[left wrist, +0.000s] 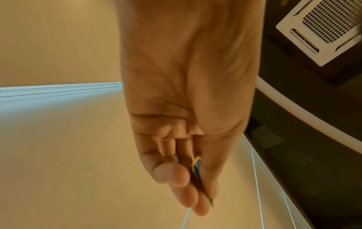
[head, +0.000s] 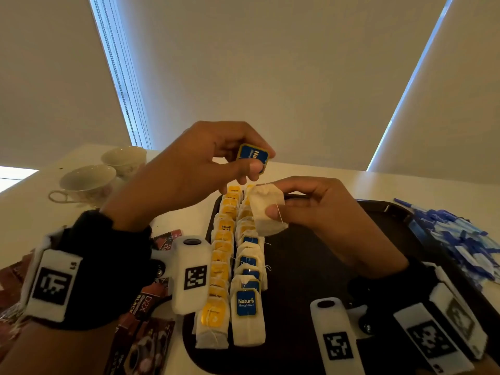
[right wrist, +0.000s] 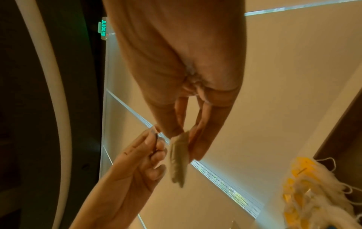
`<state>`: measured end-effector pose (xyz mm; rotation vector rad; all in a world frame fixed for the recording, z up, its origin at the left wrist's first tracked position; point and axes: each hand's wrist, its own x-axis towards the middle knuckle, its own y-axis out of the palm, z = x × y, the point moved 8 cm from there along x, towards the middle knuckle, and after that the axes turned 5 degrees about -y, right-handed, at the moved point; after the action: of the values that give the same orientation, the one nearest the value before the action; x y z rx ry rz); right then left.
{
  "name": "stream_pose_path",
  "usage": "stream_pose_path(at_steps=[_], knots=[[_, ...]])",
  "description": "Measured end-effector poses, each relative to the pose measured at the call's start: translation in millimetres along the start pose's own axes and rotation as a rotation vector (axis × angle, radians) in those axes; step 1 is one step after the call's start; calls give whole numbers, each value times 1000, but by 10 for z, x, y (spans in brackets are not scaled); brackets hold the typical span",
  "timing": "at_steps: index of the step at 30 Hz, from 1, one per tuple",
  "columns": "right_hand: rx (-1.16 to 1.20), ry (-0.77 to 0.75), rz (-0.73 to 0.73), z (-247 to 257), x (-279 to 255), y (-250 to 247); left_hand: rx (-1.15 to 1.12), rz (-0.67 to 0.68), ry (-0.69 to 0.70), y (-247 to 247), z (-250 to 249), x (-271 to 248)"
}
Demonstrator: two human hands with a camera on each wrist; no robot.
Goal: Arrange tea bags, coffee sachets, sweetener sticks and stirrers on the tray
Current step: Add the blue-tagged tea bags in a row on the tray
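Partway: two tea-bag rows (head: pixel 234 269) on tray (head: pixel 311 266), another tea bag (head: pixel 266 209) pinched in right hand (head: pixel 305 204), its tag (head: pixel 253 156) pinched in left hand (head: pixel 200 169) (coffee sachets (head: pixel 146 334), blue sticks (head: pixel 460 239) off-tray).

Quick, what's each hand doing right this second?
Left hand: grip closed, pinching the blue paper tag.
Right hand: grip closed, pinching the tea bag above the tray.

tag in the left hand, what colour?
Blue with a yellow border, white lettering. The tag shows best in the head view, pinched by the left hand.
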<state>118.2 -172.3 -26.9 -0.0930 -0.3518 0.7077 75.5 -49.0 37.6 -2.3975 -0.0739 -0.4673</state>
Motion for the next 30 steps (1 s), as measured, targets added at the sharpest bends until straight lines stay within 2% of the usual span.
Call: stream_pose_path(at_steps=[3,6,10,15,19,23,26,30], knots=[[118,-1,71,35,-19,14,-13,-33,-5,8,46,28],[256,32,94,43,-39,-18,-92,-3,-6,54,59,32],[272,40,76,22,-47,-95,-207,-30,11,29,28,29],[297,40,74,27,-59,-126,-247,-20,-25,50,71,33],[368,42,88,46,-73,-115,-256,44,-49,164,96,47],[535,85,69,41,-73,-92,-328,192,-7,347,36,41],[620,133,66,6,-80,-41,-274,264,44,447,-30,27],[627,232,73,-94,-84,11,-181,206,58,440,-52,35]])
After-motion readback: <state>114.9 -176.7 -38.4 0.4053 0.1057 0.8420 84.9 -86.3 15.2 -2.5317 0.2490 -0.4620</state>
